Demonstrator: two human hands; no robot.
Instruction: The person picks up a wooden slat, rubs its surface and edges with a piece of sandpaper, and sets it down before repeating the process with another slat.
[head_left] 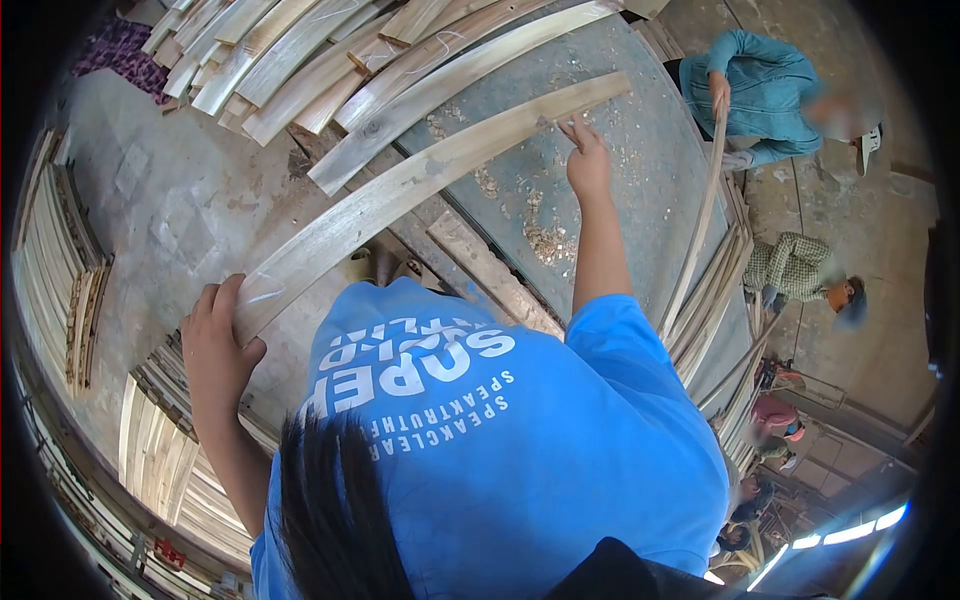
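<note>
My left hand (217, 335) grips the near left end of a long curved wooden board (400, 190), its fingers over the edge and the thumb apart. The board slants up to the right across the view and has a pale mark near that end. My right hand (590, 160) is at the board's lower edge near the far end, with two fingers stretched out and apart and the others curled. Whether those fingertips touch the wood is hard to tell. Beneath them lies a grey surface (625, 200) with scattered wood shavings (550, 243).
Curved boards (290, 60) are piled at the top left, with more stacks (160, 450) at the lower left. At right, a person in a teal shirt (755, 90) holds a long strip (700, 235). A person in a checked shirt (795, 265) and others are beyond.
</note>
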